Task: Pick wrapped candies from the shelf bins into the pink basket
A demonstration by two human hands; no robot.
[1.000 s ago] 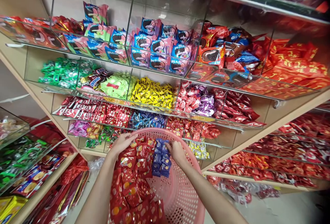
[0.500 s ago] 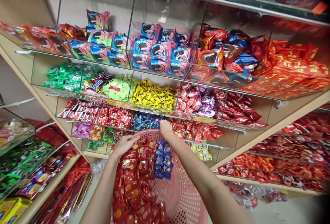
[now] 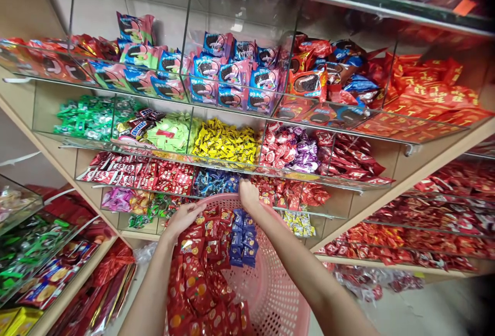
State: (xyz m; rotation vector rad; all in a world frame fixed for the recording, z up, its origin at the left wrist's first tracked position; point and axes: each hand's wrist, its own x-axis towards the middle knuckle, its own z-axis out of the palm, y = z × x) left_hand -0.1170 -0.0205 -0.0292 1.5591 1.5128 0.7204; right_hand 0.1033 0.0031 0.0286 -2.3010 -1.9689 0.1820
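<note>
A pink perforated plastic basket (image 3: 280,269) hangs tilted in front of the shelves, its far rim close to the lower compartments. Red candy packets (image 3: 197,279) fill its left side, with strips of blue packets (image 3: 243,238) beside them. My left hand (image 3: 184,218) lies over the left part of the far rim, thumb and fingers against it. At the middle of that rim, my right hand (image 3: 248,194) is closed round the edge. Its fingertips are partly hidden.
Clear shelf compartments (image 3: 228,106) hold wrapped sweets in many colours. More candy shelves stand at left (image 3: 38,253) and right (image 3: 429,212). Plastic bags of sweets (image 3: 367,282) lie low on the right.
The shelves have shifted slightly left in the view. Both hands keep their places on the basket rim, and the packets inside look the same.
</note>
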